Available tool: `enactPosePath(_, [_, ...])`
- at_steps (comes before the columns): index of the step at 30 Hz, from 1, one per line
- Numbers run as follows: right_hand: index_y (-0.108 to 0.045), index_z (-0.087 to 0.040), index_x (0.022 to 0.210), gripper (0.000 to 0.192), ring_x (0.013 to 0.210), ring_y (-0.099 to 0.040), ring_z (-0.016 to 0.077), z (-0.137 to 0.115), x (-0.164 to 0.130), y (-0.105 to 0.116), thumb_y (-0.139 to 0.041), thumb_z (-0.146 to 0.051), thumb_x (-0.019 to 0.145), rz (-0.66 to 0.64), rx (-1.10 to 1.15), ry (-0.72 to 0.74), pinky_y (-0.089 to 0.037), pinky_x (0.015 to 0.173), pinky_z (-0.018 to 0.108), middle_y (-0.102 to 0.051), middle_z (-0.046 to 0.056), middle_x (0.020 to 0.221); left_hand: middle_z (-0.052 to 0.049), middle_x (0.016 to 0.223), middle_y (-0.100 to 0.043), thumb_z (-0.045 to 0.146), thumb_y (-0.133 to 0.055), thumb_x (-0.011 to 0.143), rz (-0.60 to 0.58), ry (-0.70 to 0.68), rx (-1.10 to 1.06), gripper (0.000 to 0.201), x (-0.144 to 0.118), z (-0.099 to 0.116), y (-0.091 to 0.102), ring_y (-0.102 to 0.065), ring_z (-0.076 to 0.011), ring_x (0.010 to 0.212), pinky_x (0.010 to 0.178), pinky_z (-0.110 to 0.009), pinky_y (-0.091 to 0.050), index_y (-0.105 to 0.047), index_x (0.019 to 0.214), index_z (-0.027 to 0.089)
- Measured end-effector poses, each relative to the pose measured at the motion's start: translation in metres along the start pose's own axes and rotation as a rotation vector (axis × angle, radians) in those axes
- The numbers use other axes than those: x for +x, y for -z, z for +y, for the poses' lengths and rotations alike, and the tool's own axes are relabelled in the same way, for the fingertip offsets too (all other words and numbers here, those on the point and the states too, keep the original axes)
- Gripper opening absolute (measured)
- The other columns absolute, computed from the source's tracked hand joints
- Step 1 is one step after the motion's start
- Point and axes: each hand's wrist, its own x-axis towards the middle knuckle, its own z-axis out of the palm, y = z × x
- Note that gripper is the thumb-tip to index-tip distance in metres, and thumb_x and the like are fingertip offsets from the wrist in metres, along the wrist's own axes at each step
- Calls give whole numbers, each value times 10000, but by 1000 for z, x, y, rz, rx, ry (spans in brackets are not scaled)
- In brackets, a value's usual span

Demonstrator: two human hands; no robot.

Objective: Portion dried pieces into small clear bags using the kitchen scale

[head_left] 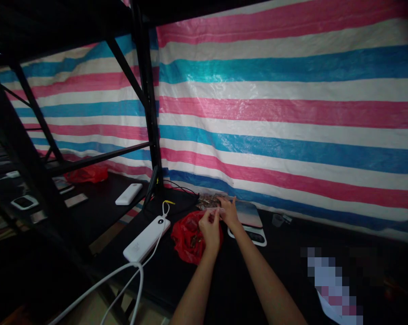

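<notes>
Red bag [182,230] open, small brownish pieces [194,242] inside.

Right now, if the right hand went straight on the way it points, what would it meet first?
Probably the bag of small brown pieces, right at or beside the right hand; beyond that, perhaps the striped sheet. Depth is hard to judge here.

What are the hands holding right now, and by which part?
The left hand appears to pinch the near edge of a clear plastic bag of small brown pieces; the right hand is at its right side, its grip unclear.
</notes>
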Motion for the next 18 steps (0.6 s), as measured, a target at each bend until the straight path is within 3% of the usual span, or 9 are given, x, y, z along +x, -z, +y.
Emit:
enactPosePath(2, [-508, -186, 1164, 366, 1124, -463, 247, 3, -5, 7, -371, -188, 825, 120, 30, -42, -104, 1004, 569, -497, 117, 1247, -17, 633, -632, 410, -489, 788, -27, -2, 90, 300, -1, -2, -2, -568, -123, 565, 569, -215, -419, -614, 719, 146])
enactPosePath(5, [-543, -182, 1129, 347, 1131, -461, 250, 7, -18, 27, -371, -283, 845, 251, 289, -120, -284, 974, 491, -489, 123, 1253, -7, 597, -615, 402, -471, 802, -93, -37, 245, 303, -4, -2, -5, -554, -116, 542, 551, -207, -392, -592, 676, 154])
enactPosePath(6, [-578, -178, 1079, 339, 1084, -503, 240, 8, -26, 33, -375, -319, 846, 235, 439, -128, -354, 941, 446, -552, 118, 1180, -7, 597, -615, 388, -469, 806, -128, -61, 301, 293, -5, -2, -6, -556, -116, 547, 554, -206, -386, -590, 672, 157])
enactPosePath(9, [-648, -178, 948, 326, 921, -606, 234, 15, -54, 47, -467, -404, 798, 12, 875, -126, -469, 832, 388, -663, 96, 977, -11, 652, -631, 332, -494, 801, -279, -167, 467, 212, -11, -1, -7, -575, -129, 619, 582, -210, -378, -602, 715, 172])
enactPosePath(11, [-654, -181, 939, 329, 871, -628, 242, 20, -74, 49, -579, -412, 718, -12, 1005, -193, -497, 793, 381, -676, 88, 947, -12, 691, -641, 315, -515, 791, -408, -239, 554, 163, -15, -2, -8, -583, -142, 661, 589, -215, -374, -612, 766, 187])
enactPosePath(14, [-669, -169, 875, 317, 818, -644, 247, 25, -93, 49, -641, -397, 656, 20, 983, -295, -510, 771, 376, -691, 84, 879, -17, 723, -650, 331, -542, 776, -566, -312, 625, 161, -20, -4, -9, -586, -156, 674, 584, -224, -372, -622, 819, 198])
enactPosePath(18, [-678, -166, 812, 286, 780, -650, 242, 28, -96, 54, -577, -413, 708, 53, 825, -290, -516, 746, 355, -696, 81, 832, -1, 728, -656, 383, -561, 761, -652, -297, 544, 196, -21, -3, -11, -587, -142, 677, 609, -213, -386, -629, 770, 200])
